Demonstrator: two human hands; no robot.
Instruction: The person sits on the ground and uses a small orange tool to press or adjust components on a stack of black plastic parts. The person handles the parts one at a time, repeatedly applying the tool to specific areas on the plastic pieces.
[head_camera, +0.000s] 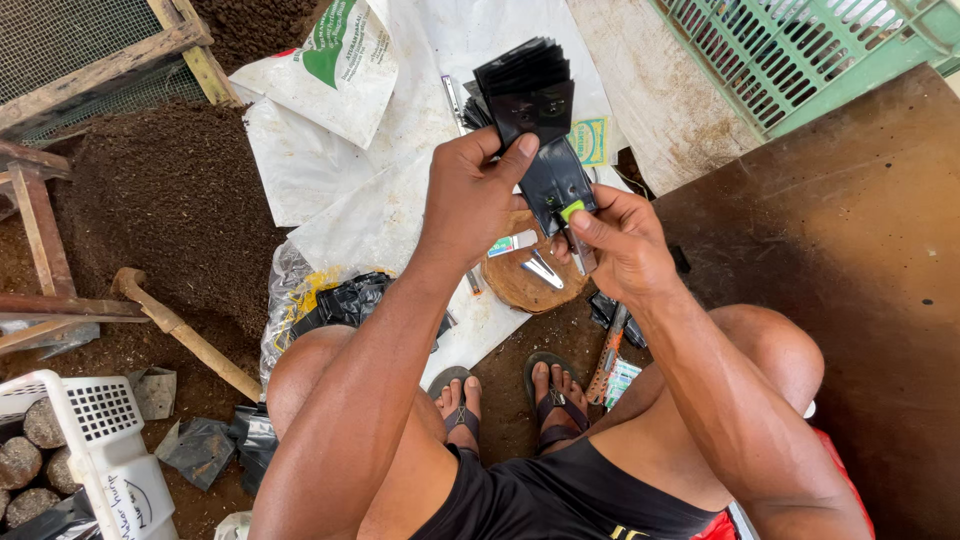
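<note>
A white sack with a green patch (335, 65) lies top centre; a small yellow-green label (592, 140) lies beside the black bags.

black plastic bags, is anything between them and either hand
Nothing visible is. The left hand grips the stack of black plastic bags directly, thumb on its face. The right hand pinches the stack's lower end beside a small green-tipped tool.

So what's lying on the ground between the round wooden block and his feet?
In the head view, between the wooden block and the feet lies a corner of white sheet, then bare dark soil. Nothing else sits there.
</note>
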